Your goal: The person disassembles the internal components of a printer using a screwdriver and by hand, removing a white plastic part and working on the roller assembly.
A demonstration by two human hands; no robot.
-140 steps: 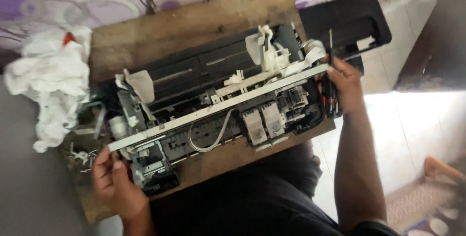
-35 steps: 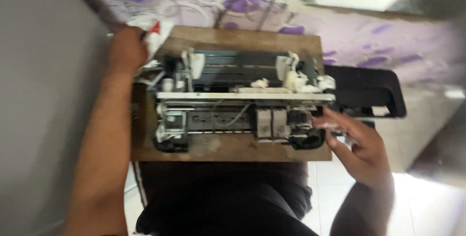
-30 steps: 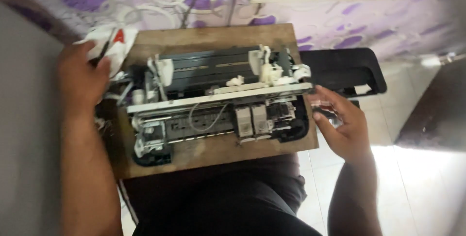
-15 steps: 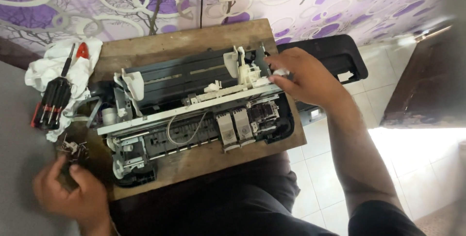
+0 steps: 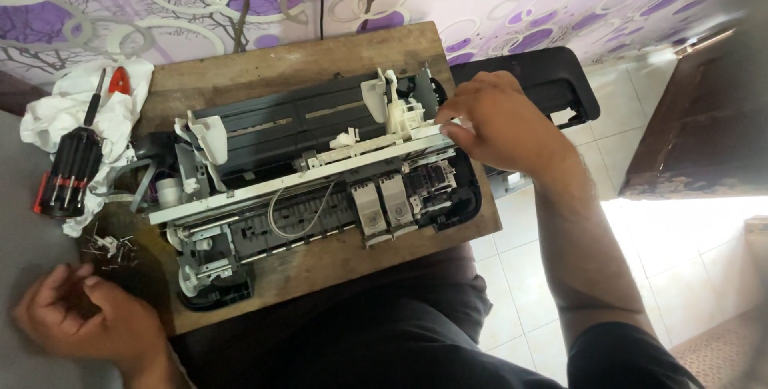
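Nearest to me, the person's left hand [image 5: 84,327] rests low on the grey surface, off the near-left corner of the wooden board [image 5: 264,69]. Its fingers are loosely curled inward, and I cannot tell whether they hold anything. Just beyond it, beside the board's left edge, lies a small scatter of screws [image 5: 108,247], probably kept there so they stay together and within reach.

On the board sits the opened printer [image 5: 312,173], its cover off and its white rail and inner parts bare; the board seems to serve as a steady base on the lap. The right hand [image 5: 500,129] lies on the printer's right end, fingers bent down and pressing or pinching the end of the white rail [image 5: 304,175], perhaps to steady it.

Further out, left of the board, a black-handled screwdriver [image 5: 72,169] lies on a crumpled white cloth [image 5: 68,113]. Right of the board, a black printer cover [image 5: 552,81] lies against the patterned purple wall [image 5: 560,5].
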